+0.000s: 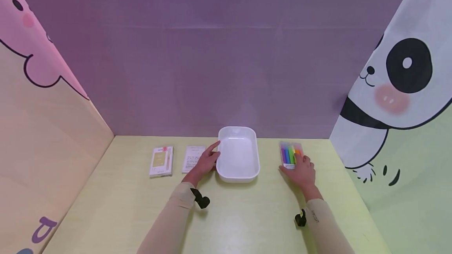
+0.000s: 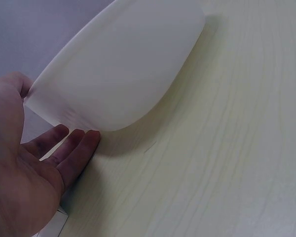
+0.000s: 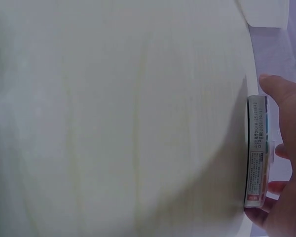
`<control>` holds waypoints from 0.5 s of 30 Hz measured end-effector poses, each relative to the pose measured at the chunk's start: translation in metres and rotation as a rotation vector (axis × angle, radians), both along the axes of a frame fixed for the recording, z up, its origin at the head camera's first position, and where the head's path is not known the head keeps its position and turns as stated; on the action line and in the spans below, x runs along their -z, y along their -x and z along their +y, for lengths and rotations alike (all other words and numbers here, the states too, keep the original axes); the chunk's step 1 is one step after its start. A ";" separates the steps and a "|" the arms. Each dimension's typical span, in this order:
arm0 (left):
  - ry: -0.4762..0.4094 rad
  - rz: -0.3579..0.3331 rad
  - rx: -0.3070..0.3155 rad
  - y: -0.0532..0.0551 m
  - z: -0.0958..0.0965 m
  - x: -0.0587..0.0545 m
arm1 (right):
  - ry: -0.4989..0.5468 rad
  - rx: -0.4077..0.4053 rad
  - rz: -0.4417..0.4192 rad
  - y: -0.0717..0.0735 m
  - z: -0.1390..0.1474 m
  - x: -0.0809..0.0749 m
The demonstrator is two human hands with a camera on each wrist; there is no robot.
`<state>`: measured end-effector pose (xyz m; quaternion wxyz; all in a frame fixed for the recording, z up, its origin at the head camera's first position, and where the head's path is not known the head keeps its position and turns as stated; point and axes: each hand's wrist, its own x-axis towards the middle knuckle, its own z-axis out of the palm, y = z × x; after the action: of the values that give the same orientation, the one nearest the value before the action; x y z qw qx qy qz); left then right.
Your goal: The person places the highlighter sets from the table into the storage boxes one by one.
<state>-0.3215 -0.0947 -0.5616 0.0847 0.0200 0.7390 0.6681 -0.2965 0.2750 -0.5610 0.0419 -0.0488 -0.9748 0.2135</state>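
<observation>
So your left hand [image 1: 205, 162] is at the near-left edge of the white tray [image 1: 238, 154], thumb bent at the rim and fingertips against the outer wall, loosely holding that side; can't tell how firmly. The tray sits just right of that hand, between your two hands. Your right hand [image 1: 303, 172] is spread over the marker pack [image 1: 287, 153], which lies flat under its fingers. Your thumb sits just past one end, your fingers reach around the other, so no closed grip there. The white printed card [image 1: 192, 158] is just left of your left hand, and a white box [image 1: 161, 162] lies farther left. All of it's on the pale wood-grain table [image 1: 247, 222].
</observation>
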 end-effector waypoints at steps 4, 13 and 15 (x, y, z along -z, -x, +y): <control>-0.013 0.006 0.005 0.000 0.001 0.001 | -0.011 0.005 0.011 -0.001 0.000 -0.003; -0.040 0.025 0.010 -0.001 0.002 0.001 | 0.008 0.014 -0.039 -0.003 -0.001 -0.006; -0.032 0.015 0.026 -0.002 0.001 -0.004 | 0.008 0.013 -0.040 -0.003 -0.001 -0.006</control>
<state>-0.3195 -0.0933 -0.5579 0.0876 0.0360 0.7285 0.6785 -0.2933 0.2740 -0.5550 0.0237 -0.0596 -0.9743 0.2160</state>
